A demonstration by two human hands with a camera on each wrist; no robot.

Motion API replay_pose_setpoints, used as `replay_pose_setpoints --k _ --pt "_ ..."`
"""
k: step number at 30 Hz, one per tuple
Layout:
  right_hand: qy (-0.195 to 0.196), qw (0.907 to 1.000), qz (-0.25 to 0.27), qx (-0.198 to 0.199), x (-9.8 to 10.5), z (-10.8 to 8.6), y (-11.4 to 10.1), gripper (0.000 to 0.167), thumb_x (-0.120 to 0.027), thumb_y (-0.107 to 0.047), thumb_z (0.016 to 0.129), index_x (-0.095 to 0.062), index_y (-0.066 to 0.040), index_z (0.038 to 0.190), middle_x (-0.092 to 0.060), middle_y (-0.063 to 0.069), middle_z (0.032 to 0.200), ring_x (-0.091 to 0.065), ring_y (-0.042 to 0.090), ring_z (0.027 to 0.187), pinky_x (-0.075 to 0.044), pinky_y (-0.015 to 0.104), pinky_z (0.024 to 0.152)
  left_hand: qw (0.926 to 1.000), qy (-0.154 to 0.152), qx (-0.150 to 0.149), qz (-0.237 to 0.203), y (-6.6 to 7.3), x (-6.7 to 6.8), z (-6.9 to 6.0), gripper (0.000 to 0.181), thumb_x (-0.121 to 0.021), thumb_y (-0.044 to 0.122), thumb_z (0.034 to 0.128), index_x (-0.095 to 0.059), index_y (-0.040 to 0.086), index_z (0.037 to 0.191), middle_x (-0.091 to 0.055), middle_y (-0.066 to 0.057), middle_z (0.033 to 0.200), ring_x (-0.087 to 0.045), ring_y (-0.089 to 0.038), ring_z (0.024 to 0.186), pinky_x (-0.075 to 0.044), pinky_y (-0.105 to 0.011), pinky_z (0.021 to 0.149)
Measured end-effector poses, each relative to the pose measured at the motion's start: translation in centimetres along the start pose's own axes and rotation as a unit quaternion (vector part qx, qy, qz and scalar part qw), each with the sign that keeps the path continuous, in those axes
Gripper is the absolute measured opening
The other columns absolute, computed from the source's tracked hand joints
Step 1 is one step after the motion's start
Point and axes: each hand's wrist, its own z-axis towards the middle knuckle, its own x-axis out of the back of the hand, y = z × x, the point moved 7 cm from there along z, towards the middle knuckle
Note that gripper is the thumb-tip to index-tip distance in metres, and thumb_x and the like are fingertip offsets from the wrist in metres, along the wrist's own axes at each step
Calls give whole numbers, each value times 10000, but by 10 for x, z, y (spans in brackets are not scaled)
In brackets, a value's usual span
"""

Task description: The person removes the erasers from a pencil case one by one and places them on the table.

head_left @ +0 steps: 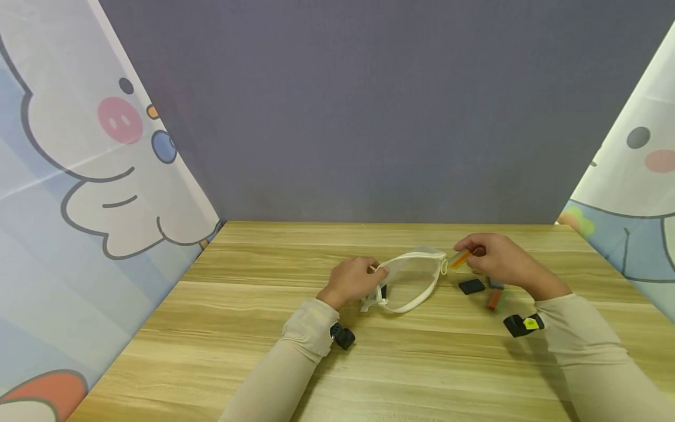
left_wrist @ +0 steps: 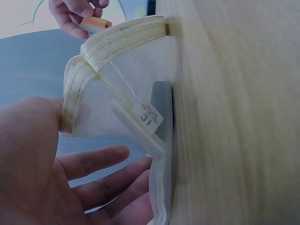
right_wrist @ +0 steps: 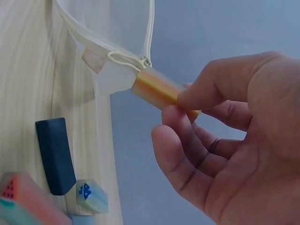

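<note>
My left hand point(head_left: 352, 282) holds the rim of a clear mesh zip pouch point(left_wrist: 112, 56) with cream edging. The pouch's mouth gapes toward the right, and a printed tag marked 31 point(left_wrist: 149, 117) shows through the mesh. A dark block point(head_left: 383, 291) shows at the pouch's left end. Between thumb and fingertips, my right hand point(head_left: 495, 258) pinches an orange eraser point(right_wrist: 157, 90), tilted beside the zip pull point(right_wrist: 145, 62) at the pouch's right end. Whether the eraser touches the pull is unclear.
Below the right hand lie a black block point(head_left: 471, 286), a red-and-green watermelon-patterned block point(head_left: 494, 300) and a pale block with a blue print point(right_wrist: 92, 196). A grey panel point(head_left: 369, 117) closes off the back of the wooden table point(head_left: 237, 351); cartoon-printed cloths point(head_left: 79, 234) flank it.
</note>
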Motion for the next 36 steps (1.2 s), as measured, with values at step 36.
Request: replay_pose_setpoints --k 36 --pt "-308 9958 122 -859 -10 0 50 349 -567 -107 989 -598 102 1267 -683 127 976 -582 216 716 -474 333 576 9999 -28 -4 -112 -2 1 1 483 -477 535 1013 -706 188 1258 -719 23 1113 -669 -150 965 -528 -392 783"
